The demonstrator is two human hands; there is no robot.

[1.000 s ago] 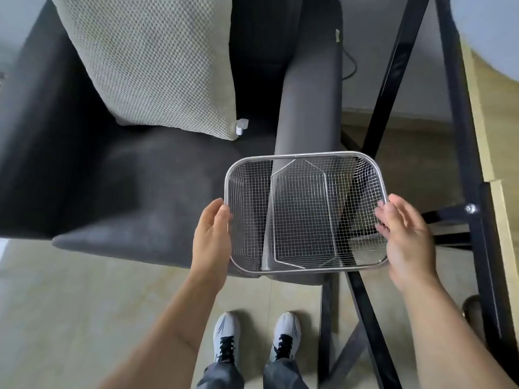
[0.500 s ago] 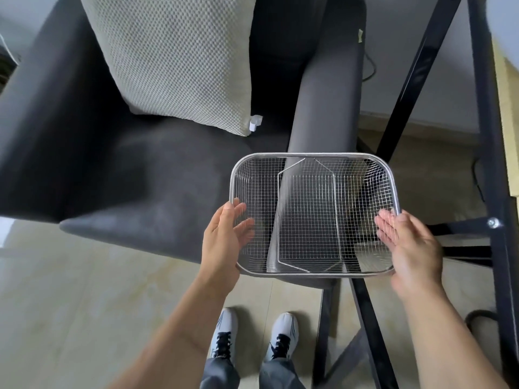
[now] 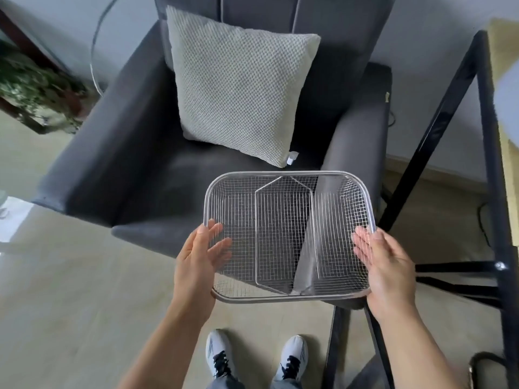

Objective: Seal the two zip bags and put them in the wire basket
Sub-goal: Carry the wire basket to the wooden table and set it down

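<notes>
Empty wire basket held over the armchair.

The left hand (image 3: 200, 259) and right hand (image 3: 384, 265) press the wire basket's (image 3: 289, 175) side rims, fingers spread, above the armchair (image 3: 118, 153); bags unseen. Keep it level and set it down somewhere flat.

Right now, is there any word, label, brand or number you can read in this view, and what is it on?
None can be read.
cushion: a small white tag at its lower corner, too small to show any print.
wire basket: bare mesh, no label.
sneakers: dark stripes only, no readable brand.
armchair: no marking visible.
</notes>
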